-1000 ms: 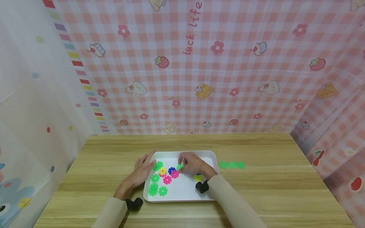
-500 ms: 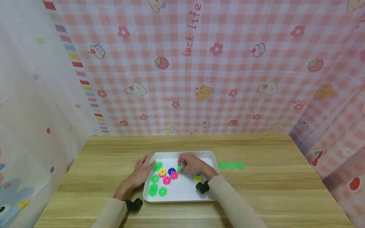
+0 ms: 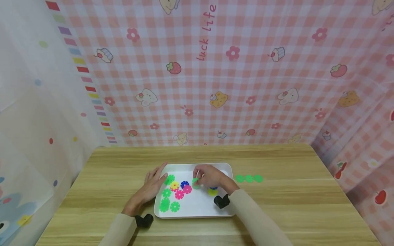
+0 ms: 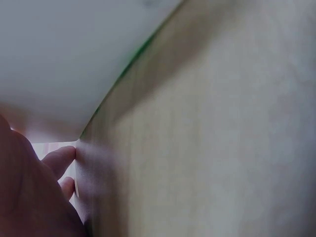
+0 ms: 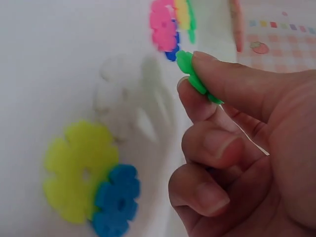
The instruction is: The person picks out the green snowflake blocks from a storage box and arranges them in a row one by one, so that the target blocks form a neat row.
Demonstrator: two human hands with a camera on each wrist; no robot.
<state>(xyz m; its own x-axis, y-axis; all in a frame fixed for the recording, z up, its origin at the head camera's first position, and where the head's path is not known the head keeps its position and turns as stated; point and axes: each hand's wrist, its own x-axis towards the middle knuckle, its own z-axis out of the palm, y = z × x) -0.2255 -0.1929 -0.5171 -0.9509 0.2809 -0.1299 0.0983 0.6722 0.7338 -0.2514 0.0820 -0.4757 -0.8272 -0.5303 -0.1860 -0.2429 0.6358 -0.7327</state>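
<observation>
My right hand (image 3: 210, 177) hovers over the white tray (image 3: 200, 209), pinching a green snowflake disc (image 5: 191, 74) between thumb and index finger. In the right wrist view its other fingers are curled towards the palm. My left hand (image 3: 151, 187) rests at the tray's left rim with fingers extended. Inside the tray, several green snowflake discs (image 3: 174, 206) lie along the left side. Pink discs (image 3: 179, 194), a yellow disc (image 3: 174, 185) and a dark blue disc (image 3: 184, 185) cluster near the middle. Under my right wrist are another yellow disc (image 5: 74, 173) and a blue one (image 5: 117, 202), overlapping.
Three green discs (image 3: 249, 178) lie in a row on the wooden table (image 3: 286, 205), right of the tray. A pink checked cloth (image 3: 184, 85) hangs behind the table's far edge. Black wrist cameras (image 3: 144, 221) sit on both wrists.
My right hand has shifted slightly to the right with the green disc, and more of the disc shows. My left hand and the discs in the tray stay put.
</observation>
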